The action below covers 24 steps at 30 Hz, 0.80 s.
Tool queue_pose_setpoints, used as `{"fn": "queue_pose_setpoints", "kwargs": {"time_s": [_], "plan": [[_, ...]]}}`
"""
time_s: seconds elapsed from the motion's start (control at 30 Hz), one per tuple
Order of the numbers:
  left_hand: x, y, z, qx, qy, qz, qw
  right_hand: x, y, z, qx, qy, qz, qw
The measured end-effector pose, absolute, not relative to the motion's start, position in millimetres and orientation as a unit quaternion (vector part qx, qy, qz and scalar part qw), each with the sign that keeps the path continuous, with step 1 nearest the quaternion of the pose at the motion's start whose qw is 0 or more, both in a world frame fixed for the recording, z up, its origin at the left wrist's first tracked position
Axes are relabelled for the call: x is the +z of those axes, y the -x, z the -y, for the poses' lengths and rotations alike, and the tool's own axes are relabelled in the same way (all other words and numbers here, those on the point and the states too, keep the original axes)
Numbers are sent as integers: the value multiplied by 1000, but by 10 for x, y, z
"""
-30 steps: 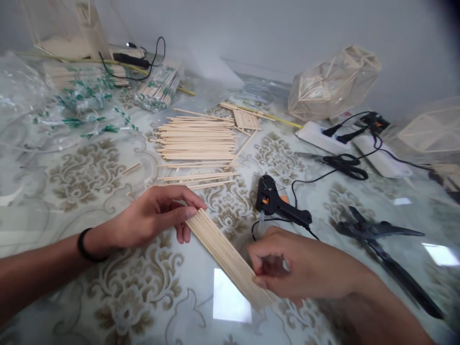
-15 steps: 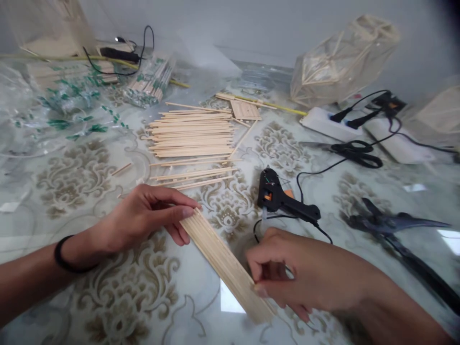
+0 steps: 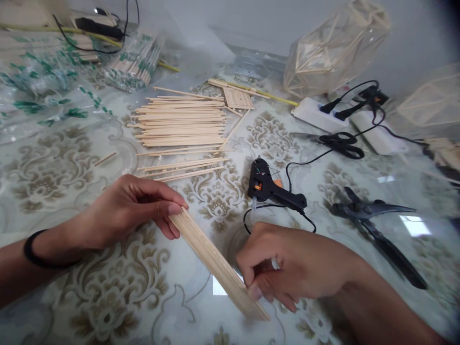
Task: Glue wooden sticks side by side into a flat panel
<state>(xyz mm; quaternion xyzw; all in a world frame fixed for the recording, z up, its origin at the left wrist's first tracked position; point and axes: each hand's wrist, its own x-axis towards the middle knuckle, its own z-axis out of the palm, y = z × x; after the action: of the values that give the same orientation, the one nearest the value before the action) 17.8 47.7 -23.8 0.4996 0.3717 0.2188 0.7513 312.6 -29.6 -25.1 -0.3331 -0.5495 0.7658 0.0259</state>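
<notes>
A flat panel of thin wooden sticks [image 3: 212, 258] joined side by side lies slanted between my hands, just above the patterned glass tabletop [image 3: 64, 163]. My left hand [image 3: 125, 211] pinches its upper left end with thumb and fingers. My right hand [image 3: 291, 263] is closed on the lower right end, fingertips pressed against the edge. A black hot glue gun [image 3: 269, 187] lies on the table just beyond my right hand, its cord curling beside it.
A pile of loose sticks [image 3: 179, 124] lies behind my left hand. Black shears [image 3: 373, 220] and scissors [image 3: 338, 143] lie to the right, with a white power strip [image 3: 316, 117]. Wrapped stick-frame models [image 3: 334, 45] stand at the back; plastic packets of sticks [image 3: 132, 64] at far left.
Both hands keep the same grip on the stick panel. The view has shifted, so everything sits slightly further left and lower on the table in the picture.
</notes>
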Motion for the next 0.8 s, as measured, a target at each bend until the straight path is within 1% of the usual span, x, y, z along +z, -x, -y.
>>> {"fn": "queue_pose_setpoints", "kwargs": {"time_s": [0.27, 0.47, 0.63, 0.8], "plan": [[-241, -158, -486, 228, -479, -365, 765, -260, -3154, 322, 793, 302, 527, 35], [-251, -136, -471, 231, -485, -365, 760, -193, -3167, 312, 795, 334, 505, 33], [-248, -155, -484, 240, -493, -382, 744, -142, -3156, 253, 736, 382, 553, 81], [-260, -150, -506, 226, -507, -402, 729, -125, -3156, 209, 658, 373, 639, 142]]}}
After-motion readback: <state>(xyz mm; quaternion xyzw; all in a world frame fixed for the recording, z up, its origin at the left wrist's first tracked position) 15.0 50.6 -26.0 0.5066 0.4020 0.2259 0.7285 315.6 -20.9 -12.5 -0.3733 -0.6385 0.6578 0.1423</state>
